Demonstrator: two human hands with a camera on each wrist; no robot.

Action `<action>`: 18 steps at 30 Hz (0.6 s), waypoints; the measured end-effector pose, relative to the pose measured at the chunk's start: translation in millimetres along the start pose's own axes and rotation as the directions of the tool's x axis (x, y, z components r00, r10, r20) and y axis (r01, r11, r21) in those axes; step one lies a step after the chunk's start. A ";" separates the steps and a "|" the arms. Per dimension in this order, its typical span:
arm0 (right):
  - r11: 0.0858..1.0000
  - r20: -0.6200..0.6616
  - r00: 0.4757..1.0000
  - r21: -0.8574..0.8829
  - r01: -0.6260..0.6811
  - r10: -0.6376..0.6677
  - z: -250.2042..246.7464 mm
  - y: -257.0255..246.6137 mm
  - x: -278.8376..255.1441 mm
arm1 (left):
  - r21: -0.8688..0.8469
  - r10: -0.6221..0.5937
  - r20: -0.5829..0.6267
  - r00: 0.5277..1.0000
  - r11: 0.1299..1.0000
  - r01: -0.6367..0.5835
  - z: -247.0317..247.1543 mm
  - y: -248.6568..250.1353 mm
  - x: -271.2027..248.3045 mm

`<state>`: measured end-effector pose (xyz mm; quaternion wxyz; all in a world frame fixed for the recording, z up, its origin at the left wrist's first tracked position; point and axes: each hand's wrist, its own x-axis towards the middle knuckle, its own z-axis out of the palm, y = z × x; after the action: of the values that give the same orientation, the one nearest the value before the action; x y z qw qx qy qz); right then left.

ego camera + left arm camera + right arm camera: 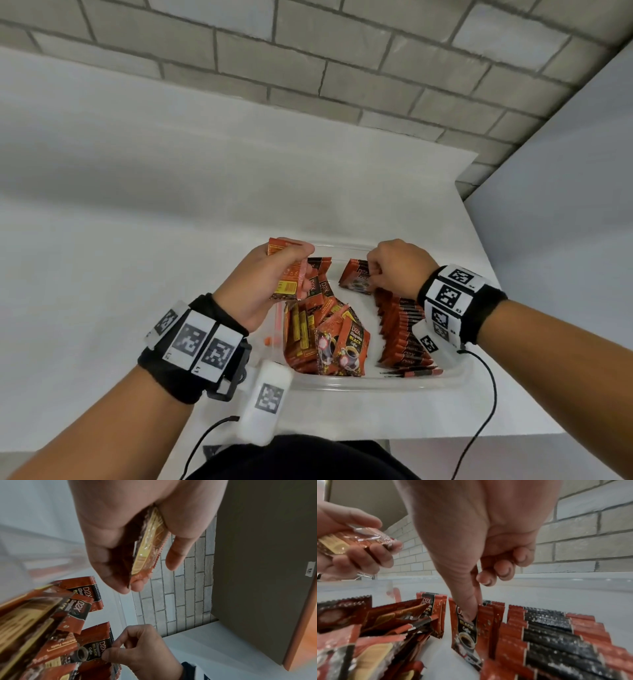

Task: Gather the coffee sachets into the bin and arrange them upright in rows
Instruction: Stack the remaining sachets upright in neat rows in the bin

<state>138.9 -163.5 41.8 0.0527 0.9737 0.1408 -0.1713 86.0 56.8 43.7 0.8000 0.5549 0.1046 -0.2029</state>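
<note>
One clear bin (346, 385) is seen. Two hands are counted, left hand (263, 284) at nine o'clock, right hand (399, 267) at three. The coffee sachets (342, 342) cannot be counted exactly.

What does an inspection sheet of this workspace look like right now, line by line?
Surface: white table, bare around the bin.
Job's things: clear bin; upright row at its right; loose pile at its left.
Clutter: small orange bit by the bin's left wall.
Grippers: left hand grips a bundle above the bin; right hand pinches a sachet at the row's far end.
Cables: black cable from each wrist rig.
Surroundings: brick wall, grey panel at right.
</note>
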 end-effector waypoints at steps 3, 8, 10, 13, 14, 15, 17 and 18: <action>0.995 -0.004 1.000 -0.094 0.021 -0.021 1.9 -3.7 1.6 | 0.001 -0.003 0.003 1.000 1.000 0.003 -2.1 -0.3 -0.8; 0.973 -0.018 0.998 -0.223 0.057 -0.062 4.4 -5.0 2.7 | -0.002 -0.003 0.000 1.000 1.000 0.003 -2.7 -0.8 -2.3; 0.971 -0.032 0.997 -0.230 0.066 -0.075 5.4 -3.8 2.8 | 0.000 -0.006 0.002 1.000 1.000 0.006 -2.0 -0.9 -3.2; 0.969 -0.046 0.995 -0.234 0.074 -0.087 6.6 -1.9 3.0 | 0.006 -0.012 0.006 1.000 1.000 0.012 -0.6 -0.4 -4.3; 0.971 -0.046 0.995 -0.229 0.074 -0.087 7.3 -1.3 3.2 | 0.010 -0.012 0.008 1.000 1.000 0.012 -0.1 -0.2 -4.6; 0.973 -0.044 0.995 -0.219 0.075 -0.086 7.8 -0.9 3.5 | 0.012 -0.012 0.009 1.000 1.000 0.012 0.3 -0.1 -4.8; 0.977 -0.042 0.995 -0.201 0.076 -0.086 8.3 -0.5 3.9 | 0.010 -0.011 0.009 1.000 1.000 0.011 0.9 -0.2 -5.3; 0.977 -0.045 0.995 -0.200 0.077 -0.088 8.6 -0.2 4.2 | 0.010 -0.010 0.007 1.000 1.000 0.010 1.1 -0.3 -5.4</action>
<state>139.9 -163.5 32.2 0.1382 0.9612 0.1987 -0.1324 80.9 56.8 46.0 0.7965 0.5578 0.1035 -0.2093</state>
